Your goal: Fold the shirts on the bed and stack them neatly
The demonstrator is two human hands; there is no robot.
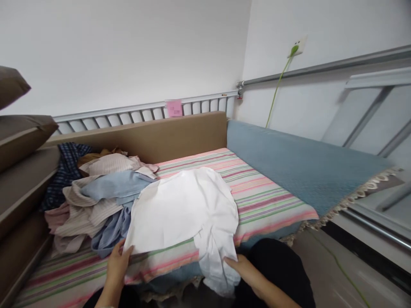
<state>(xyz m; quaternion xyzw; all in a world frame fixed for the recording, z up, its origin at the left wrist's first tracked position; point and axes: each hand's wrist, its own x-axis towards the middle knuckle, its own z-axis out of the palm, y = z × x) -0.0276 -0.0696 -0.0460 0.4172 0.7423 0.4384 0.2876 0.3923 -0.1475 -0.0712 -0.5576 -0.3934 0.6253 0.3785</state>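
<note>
Clock's centered on the white garment [173, 209], which lies spread out right in front of you on the striped cloth [266, 196]; its lower R part, bunched like a sleeve, hangs past the cloth's front edge. Your L hand [118, 261] is at 8 o'clock, fingers pinched narrow on the garment's near L corner. Your R hand [236, 265] is at 4, fingers nipping the edge of that hanging part. Clothes pile [96, 214] sits at 9, just beside & touching the garment: lt blue piece [118, 186] on top, dk checked piece [66, 171] at the pile's far L. Brown stack [25, 171] at approx 10, tan panel [180, 141] at 12 w/ a pink note [174, 108] above it. Blue cover [289, 158] at 2, wall socket [300, 45] w/ green cord [278, 87] up at 1.
</note>
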